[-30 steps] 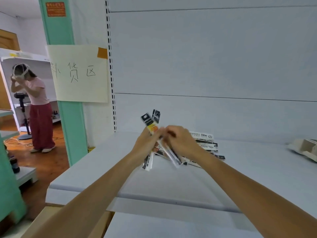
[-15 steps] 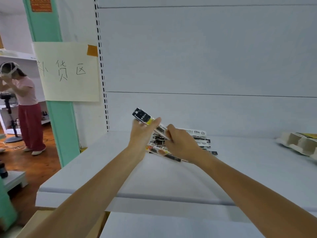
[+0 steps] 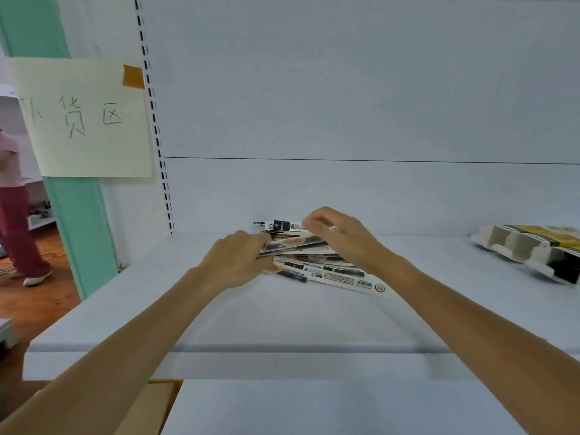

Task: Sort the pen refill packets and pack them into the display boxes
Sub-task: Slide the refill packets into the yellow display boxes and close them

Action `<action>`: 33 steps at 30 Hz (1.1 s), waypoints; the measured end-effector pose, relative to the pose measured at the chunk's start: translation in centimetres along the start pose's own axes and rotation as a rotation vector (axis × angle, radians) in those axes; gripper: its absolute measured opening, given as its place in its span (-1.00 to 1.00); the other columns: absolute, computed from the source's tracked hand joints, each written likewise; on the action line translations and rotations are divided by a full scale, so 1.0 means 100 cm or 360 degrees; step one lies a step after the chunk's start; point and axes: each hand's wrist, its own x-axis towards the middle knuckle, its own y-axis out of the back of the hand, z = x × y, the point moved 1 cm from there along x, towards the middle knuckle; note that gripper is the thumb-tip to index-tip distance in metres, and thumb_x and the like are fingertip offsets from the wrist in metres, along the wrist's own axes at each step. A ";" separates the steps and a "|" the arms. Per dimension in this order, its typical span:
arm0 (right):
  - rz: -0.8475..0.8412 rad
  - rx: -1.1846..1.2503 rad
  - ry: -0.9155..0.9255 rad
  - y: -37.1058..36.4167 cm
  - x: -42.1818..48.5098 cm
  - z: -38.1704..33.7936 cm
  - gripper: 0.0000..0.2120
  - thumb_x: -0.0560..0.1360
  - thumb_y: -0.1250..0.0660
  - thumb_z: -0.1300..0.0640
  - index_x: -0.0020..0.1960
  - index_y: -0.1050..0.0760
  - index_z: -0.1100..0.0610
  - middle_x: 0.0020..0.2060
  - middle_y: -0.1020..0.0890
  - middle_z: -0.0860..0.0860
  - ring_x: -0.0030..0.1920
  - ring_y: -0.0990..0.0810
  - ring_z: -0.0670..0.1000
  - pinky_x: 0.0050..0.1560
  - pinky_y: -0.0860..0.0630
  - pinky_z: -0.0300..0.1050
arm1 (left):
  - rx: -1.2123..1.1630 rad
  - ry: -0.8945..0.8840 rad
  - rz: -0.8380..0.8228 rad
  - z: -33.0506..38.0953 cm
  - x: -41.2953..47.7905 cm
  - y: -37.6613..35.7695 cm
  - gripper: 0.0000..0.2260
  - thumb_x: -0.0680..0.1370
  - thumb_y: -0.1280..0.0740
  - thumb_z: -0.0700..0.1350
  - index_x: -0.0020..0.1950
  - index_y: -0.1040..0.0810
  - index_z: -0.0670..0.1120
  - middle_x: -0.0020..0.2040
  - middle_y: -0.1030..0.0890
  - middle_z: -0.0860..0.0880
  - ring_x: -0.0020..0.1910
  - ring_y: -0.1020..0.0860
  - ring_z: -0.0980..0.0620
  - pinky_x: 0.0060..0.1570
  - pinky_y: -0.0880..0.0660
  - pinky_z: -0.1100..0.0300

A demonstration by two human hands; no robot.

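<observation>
Grip on refill packets (image 3: 317, 265), two-handed

Near: shelf (image 3: 282, 318) front edge, then bare surface up to the fingers. At the pile's left edge, left hand (image 3: 238, 259) grips; right hand (image 3: 339, 237) pinches top packet (image 3: 282, 226) from above. Well right of fingers: display box (image 3: 527, 249)

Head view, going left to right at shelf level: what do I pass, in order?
Paper sign → left hand → right hand → display box. Packets left out: both hands hold them.
</observation>
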 end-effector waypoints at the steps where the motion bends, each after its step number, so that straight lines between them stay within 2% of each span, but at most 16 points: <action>1: 0.0128 0.0121 -0.0039 0.003 0.000 0.003 -0.66 0.52 -0.17 -0.18 0.06 -0.50 0.05 -0.01 -0.60 -0.08 0.04 -0.53 -0.13 -0.01 -0.39 -0.31 | -0.0048 0.0010 0.0007 0.004 0.000 0.000 -0.85 0.55 -0.25 0.02 0.01 -0.45 -0.03 -0.12 -0.53 -0.05 -0.09 -0.51 -0.12 -0.22 -0.31 0.16; 3: 0.0317 0.0120 -0.0097 0.002 0.002 0.011 -0.61 0.57 -0.07 -0.15 0.01 -0.53 0.10 -0.04 -0.62 -0.04 0.01 -0.56 -0.08 0.00 -0.40 -0.29 | -0.0027 -0.0039 0.0048 0.020 0.004 -0.002 -0.90 0.54 -0.23 0.00 -0.07 -0.44 0.00 -0.15 -0.53 -0.04 -0.10 -0.50 -0.11 -0.21 -0.31 0.16; 5: 0.0370 0.0031 -0.0149 0.001 0.002 0.018 -0.61 0.60 -0.07 -0.10 -0.05 -0.55 0.14 -0.09 -0.63 -0.03 -0.08 -0.57 -0.08 -0.05 -0.41 -0.27 | 0.0082 -0.0153 0.0129 0.042 0.011 -0.008 -0.84 0.55 -0.20 0.02 0.02 -0.50 0.00 -0.06 -0.59 -0.05 -0.04 -0.53 -0.11 -0.19 -0.30 0.16; 7: 0.0426 -0.0049 -0.0199 0.011 -0.002 0.029 -0.70 0.58 -0.15 -0.01 -0.07 -0.55 0.18 -0.13 -0.64 0.02 -0.21 -0.54 -0.10 -0.21 -0.42 -0.35 | 0.0173 -0.0211 0.0172 0.059 0.017 -0.016 -0.76 0.57 -0.16 0.07 0.14 -0.48 0.00 0.02 -0.60 -0.04 0.04 -0.54 -0.10 -0.16 -0.32 0.14; 8: 0.0457 -0.0108 -0.0207 0.020 -0.006 0.034 -0.76 0.57 -0.19 0.04 -0.07 -0.54 0.18 -0.14 -0.63 0.02 -0.22 -0.53 -0.13 -0.23 -0.43 -0.40 | 0.0221 -0.0230 0.0175 0.064 0.021 -0.020 -0.71 0.58 -0.14 0.12 0.19 -0.45 0.01 0.05 -0.60 -0.03 0.07 -0.54 -0.10 -0.13 -0.35 0.12; 9: 0.0484 -0.0194 -0.0187 0.031 -0.011 0.041 -0.80 0.56 -0.21 0.07 -0.06 -0.54 0.17 -0.13 -0.62 0.00 -0.18 -0.54 -0.13 -0.16 -0.45 -0.41 | 0.0261 -0.0250 0.0170 0.069 0.025 -0.023 -0.67 0.59 -0.12 0.15 0.23 -0.42 0.01 0.06 -0.60 -0.03 0.08 -0.55 -0.10 -0.11 -0.38 0.10; 11: 0.0516 -0.0482 -0.0139 0.054 -0.022 0.056 -0.77 0.57 -0.18 0.06 0.05 -0.56 0.16 -0.03 -0.63 -0.01 0.02 -0.55 -0.04 0.10 -0.46 -0.20 | 0.0233 -0.0284 0.0142 0.082 0.032 -0.027 -0.62 0.57 -0.12 0.19 0.27 -0.37 0.00 0.04 -0.61 -0.06 0.07 -0.55 -0.12 -0.07 -0.42 0.07; 13: 0.0549 -0.0725 -0.0185 0.079 -0.034 0.072 -0.69 0.58 -0.16 0.00 0.20 -0.52 0.12 0.13 -0.59 0.00 0.18 -0.49 0.01 0.23 -0.38 -0.07 | 0.0113 -0.0272 0.0059 0.102 0.038 -0.029 -0.57 0.52 -0.16 0.26 0.24 -0.33 0.00 -0.09 -0.59 -0.03 0.00 -0.55 -0.12 -0.05 -0.40 0.07; 15: 0.0609 -0.0743 -0.0287 0.111 -0.047 0.089 -0.65 0.57 -0.18 -0.05 0.28 -0.46 0.07 0.18 -0.56 0.00 0.20 -0.47 0.00 0.22 -0.34 -0.12 | -0.0033 -0.0270 -0.0089 0.123 0.044 -0.031 -0.57 0.51 -0.13 0.29 0.18 -0.26 0.00 -0.23 -0.54 0.05 -0.14 -0.53 -0.07 -0.12 -0.37 0.09; 17: 0.0662 -0.0842 -0.0353 0.147 -0.062 0.106 -0.64 0.56 -0.20 -0.04 0.30 -0.45 0.05 0.20 -0.55 0.02 0.24 -0.45 0.01 0.22 -0.31 -0.11 | -0.0185 -0.0323 -0.0204 0.148 0.051 -0.035 -0.67 0.56 -0.05 0.21 0.12 -0.22 -0.03 -0.26 -0.56 0.03 -0.22 -0.51 -0.06 -0.17 -0.32 0.09; 19: 0.0656 -0.1053 -0.0377 0.187 -0.077 0.125 -0.63 0.56 -0.19 -0.03 0.33 -0.43 0.05 0.26 -0.51 0.02 0.31 -0.37 0.04 0.27 -0.29 -0.05 | -0.0274 -0.0359 -0.0220 0.178 0.059 -0.041 -0.77 0.61 0.03 0.08 0.07 -0.24 -0.05 -0.32 -0.50 0.01 -0.26 -0.46 -0.09 -0.20 -0.28 0.08; 21: 0.0560 -0.1255 -0.0407 0.229 -0.092 0.143 -0.62 0.57 -0.16 -0.01 0.36 -0.39 0.06 0.33 -0.46 0.00 0.35 -0.32 0.03 0.31 -0.26 -0.02 | -0.0376 -0.0323 -0.0180 0.208 0.068 -0.047 -0.79 0.62 0.04 0.04 0.03 -0.29 -0.05 -0.33 -0.45 0.01 -0.27 -0.44 -0.08 -0.21 -0.28 0.09; 24: 0.0308 -0.1574 -0.0429 0.293 -0.114 0.175 -0.61 0.59 -0.12 -0.02 0.38 -0.34 0.06 0.37 -0.39 -0.01 0.38 -0.27 0.02 0.33 -0.21 -0.06 | -0.0551 -0.0226 -0.0078 0.250 0.088 -0.063 -0.78 0.59 -0.05 0.14 0.02 -0.30 0.01 -0.27 -0.48 0.03 -0.30 -0.43 0.00 -0.29 -0.29 0.12; 26: 0.0222 -0.1678 -0.0385 0.331 -0.132 0.199 -0.61 0.58 -0.13 -0.04 0.36 -0.37 0.07 0.33 -0.43 0.00 0.34 -0.31 0.03 0.29 -0.24 -0.06 | -0.0641 -0.0165 -0.0064 0.280 0.098 -0.077 -0.78 0.57 -0.11 0.15 0.05 -0.29 0.02 -0.24 -0.48 0.05 -0.29 -0.44 0.02 -0.31 -0.29 0.15; 28: 0.0255 -0.1658 -0.0373 0.364 -0.153 0.222 -0.63 0.58 -0.15 -0.04 0.32 -0.41 0.09 0.27 -0.48 0.00 0.29 -0.36 0.03 0.24 -0.28 -0.06 | -0.0721 -0.0101 -0.0122 0.311 0.108 -0.088 -0.80 0.56 -0.15 0.14 0.00 -0.35 0.03 -0.20 -0.51 0.04 -0.28 -0.46 0.03 -0.30 -0.32 0.16; 33: 0.0314 -0.1446 -0.0244 0.394 -0.193 0.272 -0.69 0.54 -0.19 -0.08 0.06 -0.53 0.13 -0.05 -0.54 0.03 0.03 -0.47 0.06 -0.02 -0.36 -0.11 | -0.0829 0.0008 -0.0157 0.372 0.117 -0.095 -0.92 0.51 -0.24 0.04 -0.15 -0.45 0.08 -0.22 -0.54 0.06 -0.28 -0.46 0.03 -0.31 -0.30 0.18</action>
